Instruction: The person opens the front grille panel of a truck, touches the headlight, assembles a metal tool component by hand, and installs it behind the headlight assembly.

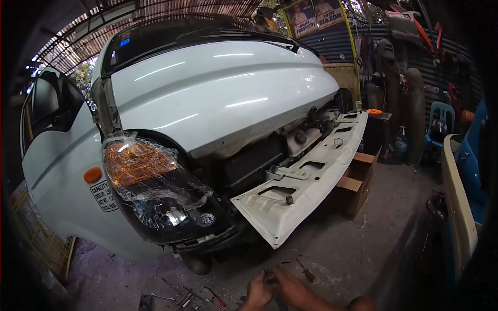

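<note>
Low in the head view, my left hand (259, 291) and my right hand (291, 288) are close together above the concrete floor. Both have their fingers closed around a small dark object (270, 277), too small and shaded to name. A screwdriver (306, 270) lies on the floor just beyond my right hand. Above them is a white vehicle (218, 88) with its front opened up. Its headlight (155, 186) is wrapped in clear plastic. A pale metal front panel (311, 173) juts out from the nose, tilted downward.
Several hand tools (189, 296) are scattered on the floor at the lower left. An open cardboard box (358, 184) stands behind the panel. At the right are a blue chair (441, 116) and a cream-coloured curved part (459, 197).
</note>
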The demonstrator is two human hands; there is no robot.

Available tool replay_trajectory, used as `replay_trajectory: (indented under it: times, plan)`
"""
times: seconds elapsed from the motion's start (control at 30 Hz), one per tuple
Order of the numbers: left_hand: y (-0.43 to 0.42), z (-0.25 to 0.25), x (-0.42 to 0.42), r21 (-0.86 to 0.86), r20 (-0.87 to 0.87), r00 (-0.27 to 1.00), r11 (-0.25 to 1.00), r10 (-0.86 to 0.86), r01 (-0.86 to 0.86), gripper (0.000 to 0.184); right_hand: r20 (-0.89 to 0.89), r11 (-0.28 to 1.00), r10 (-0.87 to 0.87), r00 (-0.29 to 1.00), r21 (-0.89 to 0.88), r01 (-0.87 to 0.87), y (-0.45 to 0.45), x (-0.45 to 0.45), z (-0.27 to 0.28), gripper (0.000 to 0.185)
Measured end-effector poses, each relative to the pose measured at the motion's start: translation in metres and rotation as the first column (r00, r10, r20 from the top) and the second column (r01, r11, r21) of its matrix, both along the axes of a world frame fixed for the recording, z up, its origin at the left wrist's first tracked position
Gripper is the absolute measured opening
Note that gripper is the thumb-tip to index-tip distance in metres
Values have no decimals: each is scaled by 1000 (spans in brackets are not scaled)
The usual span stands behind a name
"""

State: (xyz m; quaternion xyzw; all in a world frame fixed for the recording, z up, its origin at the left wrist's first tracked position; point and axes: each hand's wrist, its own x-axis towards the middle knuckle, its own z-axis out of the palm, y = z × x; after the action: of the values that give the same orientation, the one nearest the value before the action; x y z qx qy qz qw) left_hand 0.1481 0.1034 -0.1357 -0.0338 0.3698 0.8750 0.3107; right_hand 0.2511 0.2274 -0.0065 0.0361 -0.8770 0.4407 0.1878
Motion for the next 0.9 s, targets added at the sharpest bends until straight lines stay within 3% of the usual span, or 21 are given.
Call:
replay_trajectory:
  times: [0.03,0.07,0.1,0.17,0.2,0.27,0.3,0.37,0.4,0.47,0.5,0.57,0.6,0.67,0.77,0.83,0.9]
  plan:
    - [4,-7,-11,102,86,993,991,83,-92,27,308,990,56,950,-140,-13,-5,13,51,46]
    - [5,-12,-19,194,179,971,962,159,-193,25,576,962,150,804,-273,16,-9,20,79,48]
    - [2,-14,-25,193,180,969,960,166,-201,25,577,962,156,802,-273,9,-9,18,53,48]
    - [-7,-10,-37,209,70,988,967,136,-148,18,261,989,18,965,138,-56,-11,10,-22,45]
    - [-7,7,-33,206,69,988,967,139,-151,18,260,989,22,965,135,-59,-13,7,-25,45]
    - [-3,64,-16,74,7,914,911,406,-406,12,195,995,-27,980,103,7,-18,1,-27,45]
    - [-5,77,-14,73,5,911,909,412,-411,12,194,995,-21,981,102,1,-14,-6,-41,45]
    - [-11,95,-14,69,-54,908,909,415,-412,12,131,963,213,968,140,-231,-5,-20,-74,46]
    - [-14,97,-19,69,-55,903,903,427,-423,12,130,960,226,965,140,-243,-8,-19,-67,46]
    - [-17,98,-30,161,-114,915,916,387,-367,13,277,985,132,952,-140,-95,-11,-14,-34,38]
    - [-19,109,-32,159,-109,914,915,390,-371,13,283,985,135,950,-141,-98,-9,-17,-20,38]
    - [-31,132,-34,192,-146,903,907,405,-375,15,519,864,229,824,-497,73,-4,-23,4,32]
    - [-39,122,-43,243,-238,904,923,356,-300,17,534,867,223,816,-491,85,-2,-27,6,32]
    - [-44,124,-45,235,-269,904,933,332,-273,19,400,846,176,900,-529,70,-2,-31,0,29]
    - [-39,134,-32,255,-254,929,945,269,-204,21,393,763,177,902,-634,126,-13,-31,16,27]
    - [-34,137,-24,257,-225,943,949,244,-184,21,308,613,251,918,-784,96,-15,-30,25,25]
    - [-30,136,-22,296,-242,946,945,214,-138,20,288,631,243,926,-772,75,-13,-31,19,26]
